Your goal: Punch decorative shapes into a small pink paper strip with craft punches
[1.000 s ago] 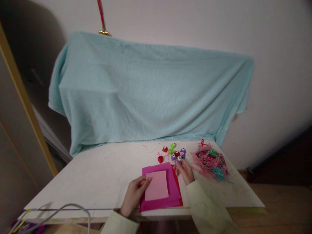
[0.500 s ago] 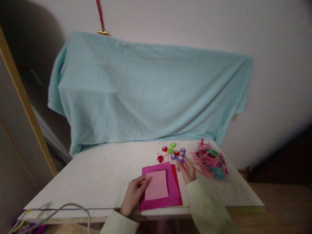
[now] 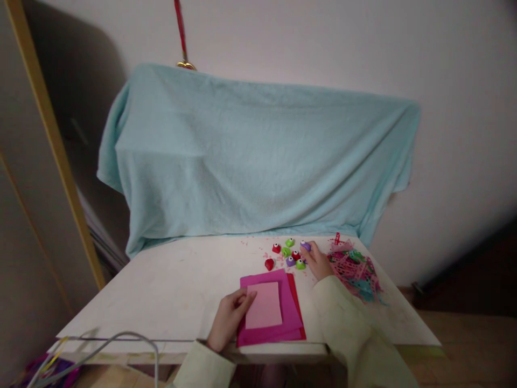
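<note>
Notes from the remote desk, biggest first. A pale blue towel-like cloth drapes the whole back of the scene, well beyond both hands. Below it the white tabletop carries everything else.

A stack of magenta and red paper sheets lies at the near edge, long axis running away from me, with a smaller light pink paper rectangle on top. My left hand rests flat, fingers relaxed and spread on the pink rectangle's left edge, gripping nothing.

A heap of pink and teal paper scraps lies just right of my right hand.

The right hand reaches forward, fingertips pinched on a small purple craft punch, at the cluster's far right end. The other small red, green and purple craft punches lie just left of that grip, crowding it; the left hand is well apart.
</note>
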Demonstrator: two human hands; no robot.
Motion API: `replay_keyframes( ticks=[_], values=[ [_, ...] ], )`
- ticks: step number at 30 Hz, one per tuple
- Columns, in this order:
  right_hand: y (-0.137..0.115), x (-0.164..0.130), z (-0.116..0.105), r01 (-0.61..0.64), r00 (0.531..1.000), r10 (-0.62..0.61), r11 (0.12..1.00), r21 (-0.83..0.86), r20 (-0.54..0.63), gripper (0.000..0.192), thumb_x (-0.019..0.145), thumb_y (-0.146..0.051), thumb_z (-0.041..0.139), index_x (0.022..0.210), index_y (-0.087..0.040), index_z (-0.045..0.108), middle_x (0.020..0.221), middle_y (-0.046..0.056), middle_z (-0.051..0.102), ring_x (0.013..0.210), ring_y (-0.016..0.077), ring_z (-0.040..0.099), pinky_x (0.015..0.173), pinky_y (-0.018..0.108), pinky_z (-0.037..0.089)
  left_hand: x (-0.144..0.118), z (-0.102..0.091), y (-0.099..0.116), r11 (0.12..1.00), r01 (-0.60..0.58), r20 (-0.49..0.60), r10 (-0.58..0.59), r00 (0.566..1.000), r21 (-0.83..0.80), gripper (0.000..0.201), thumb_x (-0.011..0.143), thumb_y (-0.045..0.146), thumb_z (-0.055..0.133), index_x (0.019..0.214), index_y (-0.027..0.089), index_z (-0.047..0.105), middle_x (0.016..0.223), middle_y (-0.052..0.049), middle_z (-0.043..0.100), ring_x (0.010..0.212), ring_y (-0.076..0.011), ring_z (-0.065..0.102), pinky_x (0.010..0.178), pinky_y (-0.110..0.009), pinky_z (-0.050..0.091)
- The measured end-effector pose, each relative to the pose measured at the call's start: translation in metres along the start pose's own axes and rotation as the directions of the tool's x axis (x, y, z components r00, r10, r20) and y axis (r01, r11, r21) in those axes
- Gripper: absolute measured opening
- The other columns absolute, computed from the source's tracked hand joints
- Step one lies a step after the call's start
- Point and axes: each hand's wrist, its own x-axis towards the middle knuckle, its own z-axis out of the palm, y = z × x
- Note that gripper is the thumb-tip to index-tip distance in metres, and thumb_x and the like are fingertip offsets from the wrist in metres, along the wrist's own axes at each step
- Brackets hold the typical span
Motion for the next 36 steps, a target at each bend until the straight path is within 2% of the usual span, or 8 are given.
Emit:
replay_keyframes(
  ticks=[3,8,10,16,22,28,32,36],
  values=[
    [-0.003,0.000,-0.005,0.020,1.000,-0.020,1.000,0.004,-0.007,0.028,0.080,-0.051,0.051,0.090,-0.025,0.054,0.068,0.000,0.068,0.068,0.0210,0.066,0.067,0.032,0.050,0.000,0.000,-0.001,1.000,0.007,-0.012,-0.007,1.000,-0.004,0.047,0.075,0.059,0.053,0.073,0.012,0.063,0.056,0.001,0.051,0.050,-0.0101,0.040,0.045,-0.018,0.029],
    [-0.003,-0.005,-0.034,0.021,0.981,-0.023,1.000,-0.014,-0.195,0.031,0.082,-0.051,0.048,0.098,-0.025,0.053,0.083,0.004,0.070,0.083,0.0238,0.066,0.077,0.037,0.048,0.001,0.000,-0.004,1.000,-0.019,-0.012,0.019,1.000,0.013,0.045,0.076,0.056,0.053,0.072,0.013,0.062,0.055,0.002,0.049,0.050,-0.0096,0.039,0.046,-0.018,0.029],
    [-0.002,-0.007,-0.043,-0.028,0.980,0.034,0.999,0.034,-0.198,0.033,0.081,-0.052,0.048,0.099,-0.025,0.053,0.085,0.005,0.070,0.082,0.0244,0.066,0.077,0.038,0.049,0.002,-0.001,-0.006,1.000,-0.027,-0.001,0.027,1.000,0.016,0.043,0.077,0.055,0.052,0.073,0.013,0.062,0.056,0.002,0.049,0.050,-0.0096,0.040,0.046,-0.018,0.028],
    [-0.001,-0.002,-0.032,-0.208,0.975,0.165,0.906,0.368,0.146,0.033,0.074,-0.053,0.058,0.091,-0.025,0.054,0.095,0.008,0.068,0.073,0.0237,0.068,0.072,0.040,0.052,0.002,0.000,-0.008,0.999,-0.039,-0.003,0.039,0.999,0.017,0.043,0.077,0.055,0.052,0.074,0.013,0.063,0.056,0.002,0.050,0.050,-0.0098,0.040,0.047,-0.018,0.029],
    [0.004,0.012,-0.014,-0.344,0.926,0.213,0.817,0.462,0.313,0.035,0.067,-0.052,0.068,0.080,-0.024,0.051,0.070,0.006,0.068,0.074,0.0255,0.068,0.075,0.045,0.052,0.002,-0.001,-0.005,0.998,-0.055,-0.012,0.055,0.998,0.037,0.041,0.077,0.054,0.053,0.074,0.014,0.063,0.056,0.002,0.050,0.051,-0.0101,0.041,0.048,-0.018,0.030],
    [-0.002,0.009,-0.025,-0.237,0.971,0.173,0.774,0.586,0.165,0.037,0.072,-0.053,0.063,0.085,-0.022,0.048,0.080,0.009,0.070,0.085,0.0274,0.067,0.083,0.045,0.050,0.002,-0.001,-0.005,0.996,-0.080,-0.010,0.081,0.997,0.047,0.038,0.080,0.050,0.051,0.072,0.014,0.062,0.055,0.003,0.047,0.051,-0.0097,0.039,0.047,-0.017,0.028],
    [-0.014,0.006,-0.048,-0.146,0.987,0.157,0.765,0.627,0.038,0.037,0.076,-0.057,0.055,0.088,-0.023,0.048,0.090,0.011,0.069,0.097,0.0277,0.064,0.088,0.045,0.048,0.002,-0.002,-0.007,0.994,-0.084,-0.003,0.085,0.996,0.070,0.037,0.080,0.048,0.052,0.073,0.014,0.062,0.056,0.002,0.048,0.052,-0.0103,0.041,0.048,-0.018,0.029],
    [-0.010,0.006,-0.074,-0.136,0.982,0.186,0.799,0.585,-0.025,0.035,0.076,-0.055,0.057,0.086,-0.022,0.048,0.087,0.011,0.070,0.092,0.0282,0.066,0.084,0.045,0.050,0.003,-0.002,-0.010,0.991,-0.088,0.007,0.088,0.996,0.099,0.037,0.082,0.048,0.050,0.074,0.014,0.062,0.057,0.002,0.049,0.053,-0.0105,0.041,0.048,-0.018,0.029]
  ],
)
